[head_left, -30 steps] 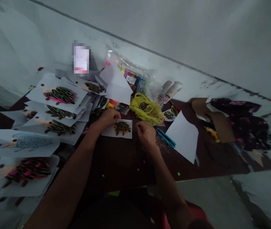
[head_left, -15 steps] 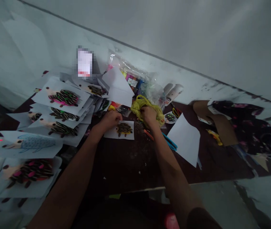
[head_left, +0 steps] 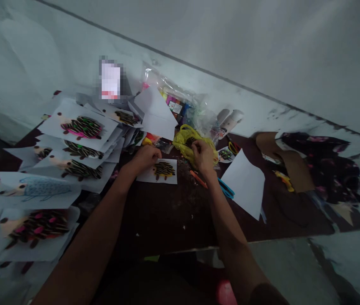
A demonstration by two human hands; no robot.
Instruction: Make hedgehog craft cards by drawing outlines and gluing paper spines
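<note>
Head view: hedgehog card (head_left: 160, 173) is laid near-left of yellow bag (head_left: 180, 142).
Left hand (head_left: 148, 156): half-curled at card.
Right hand (head_left: 204, 156): half-curled over bag.
Anything gripped: cannot be told.

One left hand (head_left: 148, 157), one right hand (head_left: 204, 157), one yellow bag (head_left: 188, 152) near the tabletop's (head_left: 163, 220) far edge, one orange stick (head_left: 199, 179), one dark bundle (head_left: 332, 169) toward the right edge

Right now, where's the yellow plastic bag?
Head view, just right of center: the yellow bag sits on the dark table, beyond and right of the hedgehog card, with the right hand at its opening.
</note>
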